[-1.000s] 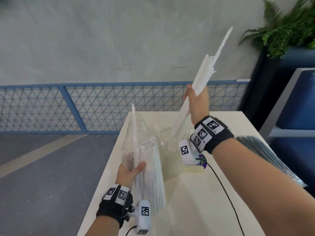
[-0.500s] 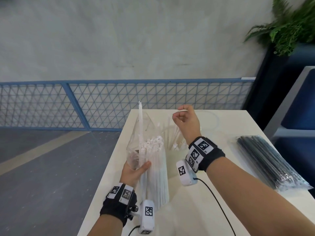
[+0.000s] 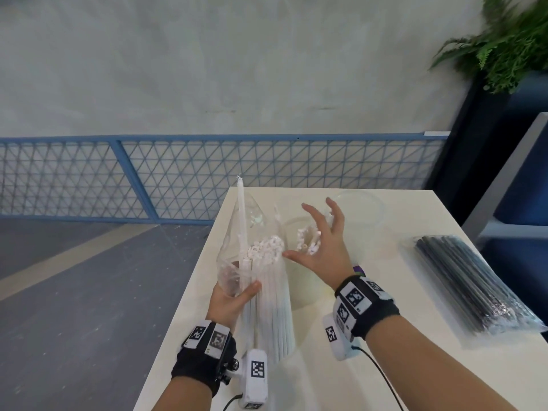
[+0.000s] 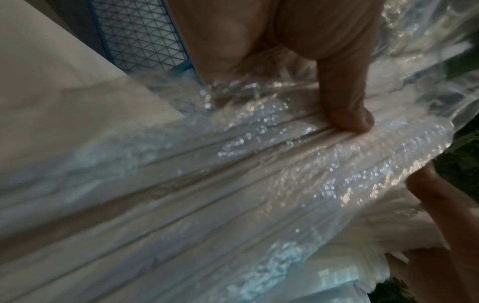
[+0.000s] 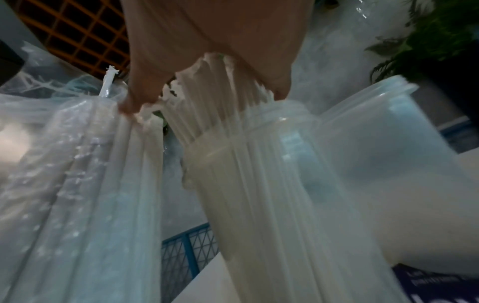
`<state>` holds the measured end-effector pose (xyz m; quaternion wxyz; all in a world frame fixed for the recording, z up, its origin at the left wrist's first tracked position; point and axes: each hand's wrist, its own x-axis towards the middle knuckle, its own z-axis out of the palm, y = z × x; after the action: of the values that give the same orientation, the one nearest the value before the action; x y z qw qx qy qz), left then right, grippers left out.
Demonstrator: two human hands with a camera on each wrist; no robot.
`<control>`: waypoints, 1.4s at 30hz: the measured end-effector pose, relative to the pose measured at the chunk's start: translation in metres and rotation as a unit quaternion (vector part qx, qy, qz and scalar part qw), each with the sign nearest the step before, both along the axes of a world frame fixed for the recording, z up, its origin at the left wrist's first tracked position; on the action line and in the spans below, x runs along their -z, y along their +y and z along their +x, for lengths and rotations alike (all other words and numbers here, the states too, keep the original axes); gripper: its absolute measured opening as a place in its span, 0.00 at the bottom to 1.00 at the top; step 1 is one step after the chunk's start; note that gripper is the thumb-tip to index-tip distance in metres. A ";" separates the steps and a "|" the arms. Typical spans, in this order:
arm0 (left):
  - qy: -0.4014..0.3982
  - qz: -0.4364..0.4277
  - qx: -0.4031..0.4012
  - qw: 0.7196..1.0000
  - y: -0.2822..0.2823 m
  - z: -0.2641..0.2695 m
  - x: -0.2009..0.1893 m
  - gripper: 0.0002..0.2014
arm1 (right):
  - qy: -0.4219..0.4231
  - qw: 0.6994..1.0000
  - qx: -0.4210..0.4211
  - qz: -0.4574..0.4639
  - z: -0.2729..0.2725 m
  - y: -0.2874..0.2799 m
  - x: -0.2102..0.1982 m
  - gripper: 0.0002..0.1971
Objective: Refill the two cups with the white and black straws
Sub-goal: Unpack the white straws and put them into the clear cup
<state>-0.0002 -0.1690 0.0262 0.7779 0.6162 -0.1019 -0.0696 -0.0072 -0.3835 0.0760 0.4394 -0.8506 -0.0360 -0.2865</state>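
Observation:
My left hand (image 3: 237,295) grips an open clear bag of white straws (image 3: 274,310), held upright on the table; its thumb (image 4: 347,106) presses on the plastic. One straw (image 3: 240,209) sticks up above the rest. My right hand (image 3: 314,232) hovers open, fingers spread, over a clear cup (image 3: 292,229) that holds a bunch of white straws (image 5: 233,114); the palm is at their tops. A second clear cup (image 3: 360,207), empty, stands behind it to the right. A sealed pack of black straws (image 3: 471,289) lies on the table at the right.
The white table (image 3: 341,381) ends at its left edge beside my left wrist. A blue mesh railing (image 3: 178,176) runs behind it. A plant (image 3: 510,46) in a dark planter and a blue seat stand at the right.
My right hand brought a raised bunch of white straws down into the near cup, let go, and now spreads open over them. The left hand kept hold of the bag.

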 end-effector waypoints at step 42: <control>0.021 0.044 -0.013 0.999 -0.007 -0.024 -0.016 0.30 | 0.078 0.993 -0.054 0.073 -0.060 0.065 -0.010 0.35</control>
<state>-0.0246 -0.1762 0.0419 0.7531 0.6492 -0.0741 -0.0770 -0.0674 -0.3189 0.0856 0.5169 -0.8327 -0.0267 -0.1968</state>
